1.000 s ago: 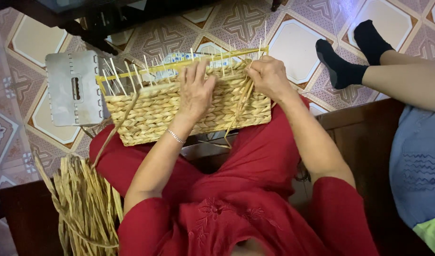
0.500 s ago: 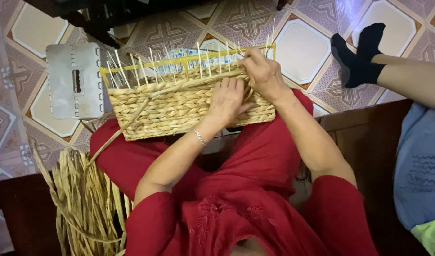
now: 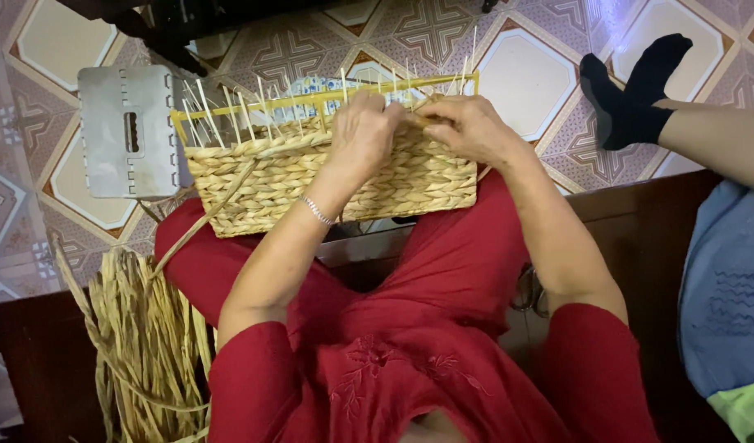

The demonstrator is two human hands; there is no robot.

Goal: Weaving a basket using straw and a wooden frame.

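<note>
A rectangular woven straw basket [image 3: 262, 184] rests on my lap, its yellow frame and thin upright stakes sticking up along the top edge. My left hand [image 3: 362, 131] lies over the upper rim, fingers curled among the stakes. My right hand [image 3: 467, 125] sits close beside it at the rim's right part, pinching a straw strand [image 3: 421, 105] between the fingers. A loose strand [image 3: 204, 217] trails from the basket's left side down toward my knee. I wear red clothes and a thin bracelet on the left wrist.
A bundle of dried straw strands [image 3: 143, 344] lies at my lower left. A grey metal folding stool [image 3: 129, 131] stands on the patterned tile floor beside the basket. Another person's legs in black socks [image 3: 631, 90] reach in from the right.
My left hand has moved right and up along the basket wall to the top rim, next to the right hand. The right hand stayed at the rim.
</note>
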